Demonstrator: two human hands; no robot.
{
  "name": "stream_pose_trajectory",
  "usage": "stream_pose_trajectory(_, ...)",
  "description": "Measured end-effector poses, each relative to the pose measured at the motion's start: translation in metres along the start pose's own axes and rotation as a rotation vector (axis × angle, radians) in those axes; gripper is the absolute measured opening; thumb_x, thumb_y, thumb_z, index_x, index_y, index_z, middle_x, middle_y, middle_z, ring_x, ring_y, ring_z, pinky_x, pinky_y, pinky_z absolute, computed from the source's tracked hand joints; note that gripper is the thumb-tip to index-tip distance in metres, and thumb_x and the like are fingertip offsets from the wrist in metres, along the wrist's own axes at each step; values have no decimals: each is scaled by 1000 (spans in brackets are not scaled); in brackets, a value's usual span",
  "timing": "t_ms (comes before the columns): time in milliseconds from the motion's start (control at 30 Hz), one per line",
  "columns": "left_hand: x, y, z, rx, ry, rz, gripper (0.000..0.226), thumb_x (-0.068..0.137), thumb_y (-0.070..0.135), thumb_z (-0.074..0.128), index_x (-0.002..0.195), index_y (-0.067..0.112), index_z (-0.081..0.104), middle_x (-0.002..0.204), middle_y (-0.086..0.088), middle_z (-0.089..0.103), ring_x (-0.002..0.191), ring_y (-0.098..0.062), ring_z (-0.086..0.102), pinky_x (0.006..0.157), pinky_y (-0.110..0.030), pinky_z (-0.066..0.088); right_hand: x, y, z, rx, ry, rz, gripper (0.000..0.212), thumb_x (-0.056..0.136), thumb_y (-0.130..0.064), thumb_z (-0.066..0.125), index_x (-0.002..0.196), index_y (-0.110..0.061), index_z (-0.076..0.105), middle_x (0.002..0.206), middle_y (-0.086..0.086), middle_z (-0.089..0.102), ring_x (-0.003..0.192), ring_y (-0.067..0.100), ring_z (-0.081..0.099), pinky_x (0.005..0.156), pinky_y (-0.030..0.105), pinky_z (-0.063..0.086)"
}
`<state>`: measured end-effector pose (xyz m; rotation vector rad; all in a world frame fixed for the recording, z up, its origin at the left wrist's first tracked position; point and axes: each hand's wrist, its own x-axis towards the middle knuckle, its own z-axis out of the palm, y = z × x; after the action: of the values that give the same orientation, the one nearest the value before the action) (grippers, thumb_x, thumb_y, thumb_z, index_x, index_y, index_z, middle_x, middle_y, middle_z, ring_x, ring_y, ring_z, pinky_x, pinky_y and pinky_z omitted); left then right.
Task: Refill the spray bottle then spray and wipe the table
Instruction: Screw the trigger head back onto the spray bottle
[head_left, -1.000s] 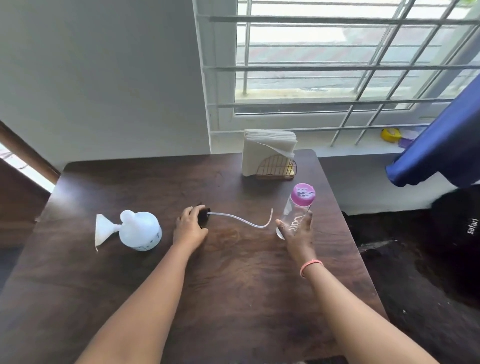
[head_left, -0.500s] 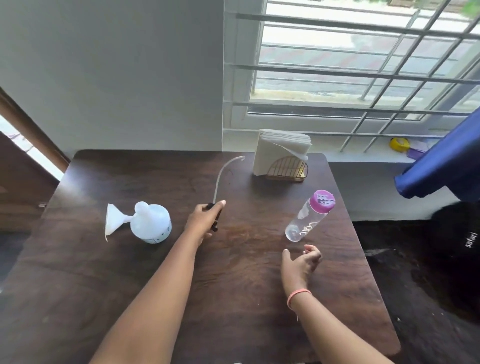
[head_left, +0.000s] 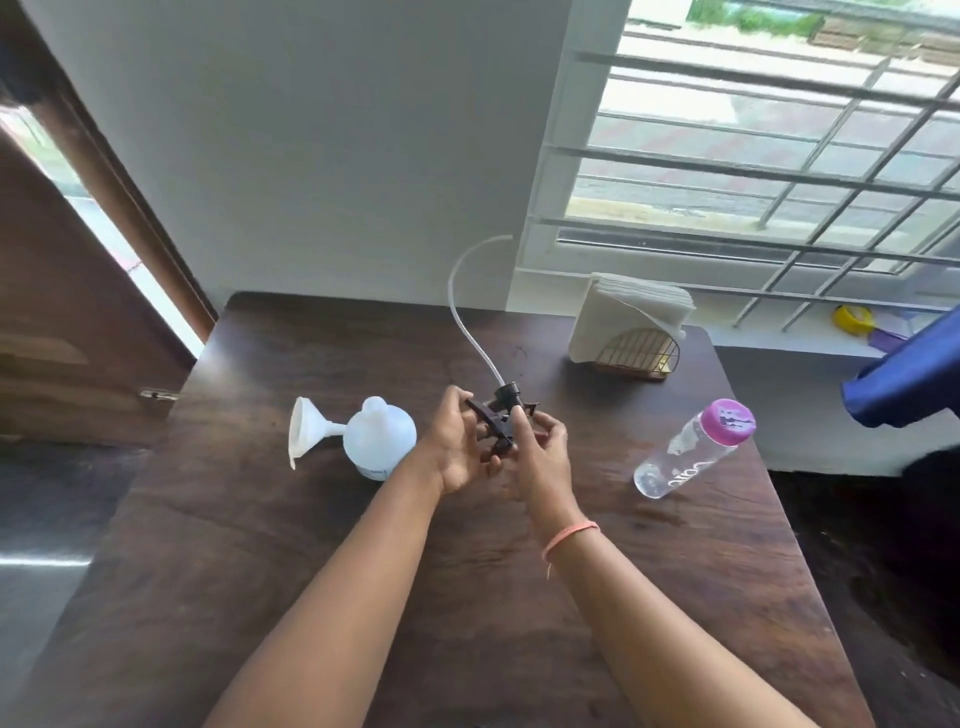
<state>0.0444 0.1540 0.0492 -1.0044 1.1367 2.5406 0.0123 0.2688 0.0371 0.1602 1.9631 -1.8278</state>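
Dark wood worktop (head_left: 363, 571) under a barred window (head_left: 753, 171) is what I see from the head camera. Both my hands are raised over it on the black spray head (head_left: 501, 418): my left hand (head_left: 457, 447) curls around its left side, and my right hand (head_left: 537, 449) pinches it from the right. Its white dip tube (head_left: 465, 306) arcs up toward the wall. On the worktop to the left, the white spray bottle (head_left: 379, 436) lies on its side with a white funnel (head_left: 304, 431) in its neck. To the right stands a clear water bottle (head_left: 685, 452) with a pink cap; its lettering is too blurred to read. White napkins (head_left: 631, 317) sit in a wire holder at the far edge.
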Motion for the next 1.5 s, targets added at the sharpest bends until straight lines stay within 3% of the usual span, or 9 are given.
stream_pose_trajectory(200,-21,5,-2,-40,-59,71,45,95,32,20,97,23,64,64,-1,67,55,-15,61,59,-26,51,2,-24,37,101,71,4,27,86,-26,70,105,-12,57,99,13,70,83,25,70,77,38,57)
stream_pose_trajectory(333,-37,24,-17,86,-93,121,56,103,52,20,120,16,60,111,-5,63,80,-23,68,67,-32,55,-2,-57,44,89,91,-153,26,83,-33,72,100,-15,63,100,13,72,94,33,70,84,48,57)
stream_pose_trajectory(433,-55,40,-37,287,-101,128,62,99,60,29,128,15,60,122,-5,66,89,-21,69,69,-29,52,-5,-93,42,127,55,-239,16,89,-23,68,101,-13,63,98,18,69,79,34,70,53,29,55)
stream_pose_trajectory(700,-117,95,-122,794,292,261,24,93,34,61,93,16,76,85,3,72,61,-9,55,62,-24,39,-19,-163,49,-64,31,-359,34,79,-13,61,112,-7,63,92,15,74,57,35,70,41,25,47)
stream_pose_trajectory(800,-118,102,-127,820,578,609,24,75,33,82,89,20,67,82,7,63,67,-9,54,62,-23,42,-24,-174,50,-104,-2,-333,28,82,-6,58,109,-14,59,81,15,72,43,26,65,40,24,46)
stream_pose_trajectory(1000,-95,101,-111,1253,700,1086,61,68,29,85,124,35,64,142,10,43,127,-17,34,101,-33,30,-26,-186,51,-149,-13,-290,18,81,-7,60,89,-23,61,93,22,72,54,32,64,39,23,44)
stream_pose_trajectory(1200,-82,99,-115,1175,684,1182,12,76,29,79,88,30,78,104,13,71,110,-12,57,98,-39,44,-24,-188,41,-116,-11,-257,19,83,-6,62,98,-18,64,80,19,67,35,19,55,41,24,49)
stream_pose_trajectory(1300,-87,93,-113,989,462,963,6,82,28,77,88,29,79,80,15,75,79,-4,68,82,-37,55,-23,-185,41,-84,5,-285,23,84,-5,60,104,-16,64,89,25,70,47,30,59,40,24,50)
stream_pose_trajectory(1500,-82,84,-112,722,426,871,5,83,17,76,87,19,79,78,2,76,77,-14,73,85,-43,59,-24,-180,47,-126,38,-359,30,83,-7,58,110,-17,66,94,17,73,52,31,68,43,27,51)
